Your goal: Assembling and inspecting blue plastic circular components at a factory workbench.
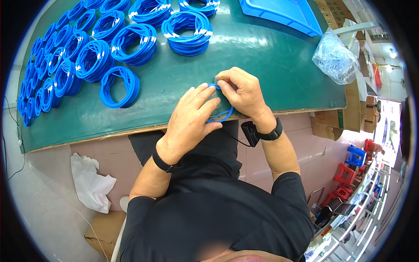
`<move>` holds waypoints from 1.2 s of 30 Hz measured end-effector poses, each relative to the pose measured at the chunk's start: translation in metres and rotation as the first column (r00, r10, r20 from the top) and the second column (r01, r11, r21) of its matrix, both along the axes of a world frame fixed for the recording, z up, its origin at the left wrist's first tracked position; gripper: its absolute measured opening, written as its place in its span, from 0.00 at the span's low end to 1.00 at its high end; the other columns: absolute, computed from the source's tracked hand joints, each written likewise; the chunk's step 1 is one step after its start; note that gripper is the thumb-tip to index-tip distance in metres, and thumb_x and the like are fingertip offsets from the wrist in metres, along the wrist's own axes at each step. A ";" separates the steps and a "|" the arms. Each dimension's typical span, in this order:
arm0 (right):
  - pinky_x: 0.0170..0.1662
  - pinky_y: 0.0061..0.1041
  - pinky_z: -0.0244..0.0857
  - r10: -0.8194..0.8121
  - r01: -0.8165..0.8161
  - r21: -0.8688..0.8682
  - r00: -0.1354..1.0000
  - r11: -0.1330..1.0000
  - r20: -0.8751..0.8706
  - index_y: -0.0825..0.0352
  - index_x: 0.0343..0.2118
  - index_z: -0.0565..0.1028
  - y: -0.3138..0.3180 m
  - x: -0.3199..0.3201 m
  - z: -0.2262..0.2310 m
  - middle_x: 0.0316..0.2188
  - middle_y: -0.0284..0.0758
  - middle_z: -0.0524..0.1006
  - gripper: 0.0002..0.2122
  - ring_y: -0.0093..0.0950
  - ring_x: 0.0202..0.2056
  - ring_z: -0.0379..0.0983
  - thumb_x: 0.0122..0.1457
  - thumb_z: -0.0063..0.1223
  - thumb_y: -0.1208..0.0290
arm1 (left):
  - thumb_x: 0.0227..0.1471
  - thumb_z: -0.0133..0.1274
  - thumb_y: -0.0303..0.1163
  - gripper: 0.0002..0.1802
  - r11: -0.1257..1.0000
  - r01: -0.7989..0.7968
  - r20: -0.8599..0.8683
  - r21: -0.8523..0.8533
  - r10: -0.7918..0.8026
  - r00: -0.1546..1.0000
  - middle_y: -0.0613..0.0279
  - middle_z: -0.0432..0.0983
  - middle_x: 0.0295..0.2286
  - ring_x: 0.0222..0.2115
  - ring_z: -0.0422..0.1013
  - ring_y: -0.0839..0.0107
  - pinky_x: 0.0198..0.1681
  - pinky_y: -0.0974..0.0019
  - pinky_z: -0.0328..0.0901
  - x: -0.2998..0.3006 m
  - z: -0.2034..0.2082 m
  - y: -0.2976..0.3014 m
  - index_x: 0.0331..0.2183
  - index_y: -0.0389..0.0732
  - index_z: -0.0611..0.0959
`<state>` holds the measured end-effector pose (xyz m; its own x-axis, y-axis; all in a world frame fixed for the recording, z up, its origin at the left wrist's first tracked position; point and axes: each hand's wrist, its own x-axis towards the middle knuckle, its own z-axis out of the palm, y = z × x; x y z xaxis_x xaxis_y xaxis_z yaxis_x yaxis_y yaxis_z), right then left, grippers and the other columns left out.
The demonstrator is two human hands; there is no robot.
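Observation:
A small loop of blue cable [230, 112] is between my two hands at the table's near edge. My left hand [185, 120] lies over its left side, fingers long and close together, with the cable passing between thumb and fingers. The right hand [241, 92] is closed, thumb and forefinger pinching the cable at the top of the loop. Most of the loop is hidden behind the fingers. Closest to my left hand on the table is a coil of blue cable [104, 97].
Stacked blue cable coils [187, 46] with white bands cover the green table's [270, 78] left and far side. A blue tray [279, 19] stands at the far right, beside a clear plastic bag [334, 56]. Cardboard boxes [327, 120] sit beyond the right edge.

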<state>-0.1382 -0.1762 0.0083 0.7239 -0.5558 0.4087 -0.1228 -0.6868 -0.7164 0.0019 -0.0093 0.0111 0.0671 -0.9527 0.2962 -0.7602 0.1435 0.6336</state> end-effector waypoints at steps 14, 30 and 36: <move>0.28 0.25 0.68 -0.003 0.003 -0.049 1.000 0.999 -0.004 0.68 0.37 0.84 0.001 0.001 0.000 0.28 0.34 0.80 0.06 0.25 0.24 0.74 0.58 0.64 0.84 | 0.39 0.77 0.39 0.37 1.000 -0.007 -0.008 -0.006 0.007 1.000 0.50 0.76 0.60 0.65 0.68 0.46 0.66 0.41 0.64 0.000 -0.001 0.000 0.52 0.40 0.84; 0.27 0.27 0.70 -0.007 0.010 -0.144 1.000 0.990 0.019 0.68 0.37 0.83 0.003 0.001 -0.002 0.28 0.36 0.81 0.07 0.30 0.24 0.76 0.56 0.65 0.84 | 0.37 0.78 0.36 0.37 1.000 -0.006 -0.030 -0.005 0.006 1.000 0.51 0.76 0.60 0.65 0.68 0.47 0.67 0.41 0.64 -0.001 0.001 0.000 0.51 0.40 0.84; 0.29 0.28 0.70 0.001 -0.002 -0.131 1.000 0.991 0.000 0.68 0.37 0.83 0.002 0.002 -0.003 0.28 0.37 0.80 0.07 0.32 0.25 0.77 0.57 0.64 0.84 | 0.37 0.78 0.36 0.37 1.000 -0.009 -0.027 0.000 0.009 1.000 0.51 0.76 0.60 0.65 0.68 0.47 0.67 0.42 0.64 -0.001 0.000 0.000 0.51 0.40 0.85</move>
